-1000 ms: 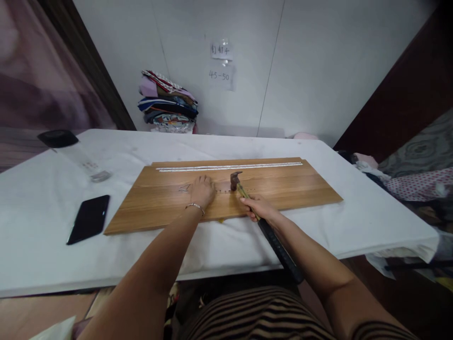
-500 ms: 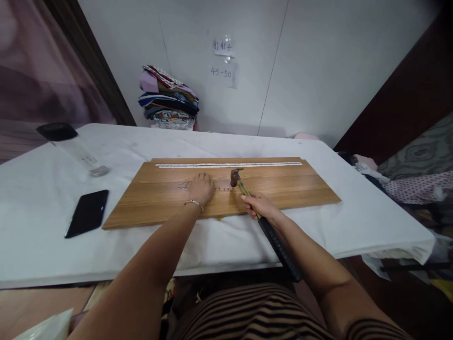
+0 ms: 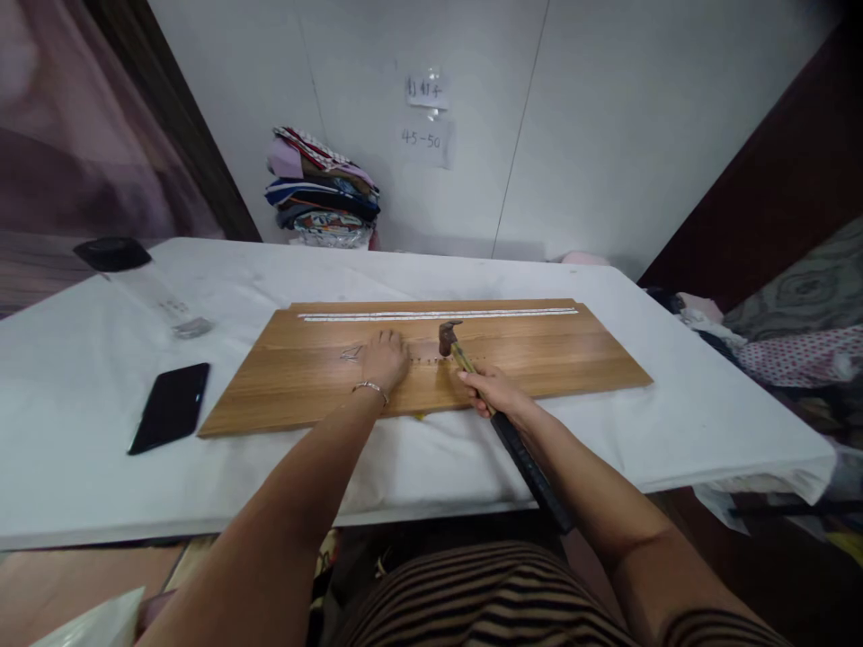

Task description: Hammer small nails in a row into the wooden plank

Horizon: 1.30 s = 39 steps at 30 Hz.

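A wooden board (image 3: 297,373) lies on the table. Across its middle runs a row of small nails (image 3: 424,360), their heads standing up from the wood. My left hand (image 3: 386,361) rests on the board at the row's left end, fingers curled downward; whatever they hold, if anything, is hidden. Just left of it lies a small pile of loose nails (image 3: 351,353). My right hand (image 3: 494,391) is closed round the neck of a claw hammer (image 3: 465,361), below its head. The hammer's rusty head is over the row, and its black grip points back toward me.
Two white measuring strips (image 3: 438,314) lie along the board's far edge. A black phone (image 3: 168,409) and a clear container with a black lid (image 3: 113,253) are on the white-covered table (image 3: 707,404), at left. Folded clothes (image 3: 324,189) are stacked by the wall.
The whole view has shifted very slightly. Both hands, the hammer and the board keep the same places relative to each other.
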Available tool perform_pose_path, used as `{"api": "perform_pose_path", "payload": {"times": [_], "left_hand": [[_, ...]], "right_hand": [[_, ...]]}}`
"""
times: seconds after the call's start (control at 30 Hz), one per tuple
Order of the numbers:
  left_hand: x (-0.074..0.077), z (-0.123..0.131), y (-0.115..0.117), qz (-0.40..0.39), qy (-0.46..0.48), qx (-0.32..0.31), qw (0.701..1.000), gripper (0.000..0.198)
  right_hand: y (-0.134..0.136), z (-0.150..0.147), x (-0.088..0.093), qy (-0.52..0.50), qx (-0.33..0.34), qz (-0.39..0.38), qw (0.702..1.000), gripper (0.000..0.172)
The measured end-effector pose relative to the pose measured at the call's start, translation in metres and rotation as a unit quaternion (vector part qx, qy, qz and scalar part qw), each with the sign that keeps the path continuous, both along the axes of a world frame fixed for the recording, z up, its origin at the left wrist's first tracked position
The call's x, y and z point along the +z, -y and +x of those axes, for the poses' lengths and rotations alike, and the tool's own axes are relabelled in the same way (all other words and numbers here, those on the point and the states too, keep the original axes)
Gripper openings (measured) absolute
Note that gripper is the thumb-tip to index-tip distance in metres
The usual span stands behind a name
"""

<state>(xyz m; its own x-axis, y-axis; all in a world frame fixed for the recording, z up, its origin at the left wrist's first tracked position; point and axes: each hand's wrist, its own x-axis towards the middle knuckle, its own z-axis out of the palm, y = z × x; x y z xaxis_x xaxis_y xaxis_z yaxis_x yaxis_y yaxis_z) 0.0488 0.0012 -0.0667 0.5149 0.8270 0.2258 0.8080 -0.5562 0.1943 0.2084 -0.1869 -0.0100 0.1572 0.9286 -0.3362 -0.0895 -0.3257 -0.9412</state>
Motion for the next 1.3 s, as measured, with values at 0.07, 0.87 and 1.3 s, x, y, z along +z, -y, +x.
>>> {"api": "perform_pose_path", "payload": {"times": [0.07, 0.87, 1.3], "left_hand": [[-0.0002, -0.0003, -0.0001, 0.004, -0.001, 0.0, 1.0, 0.036], [0.0025, 0.0002, 0.0041, 0.028, -0.015, 0.003, 0.999, 0.034], [0.0038, 0.0012, 0.0034, 0.009, -0.003, 0.002, 1.0, 0.035]], "right_hand": [[-0.0002, 0.0003, -0.001, -0.003, -0.004, -0.005, 1.0, 0.047], [0.0025, 0.0027, -0.0011, -0.011, 0.005, 0.01, 1.0, 0.049], [0.0032, 0.0024, -0.0011, 0.005, 0.018, 0.002, 1.0, 0.047]]}}
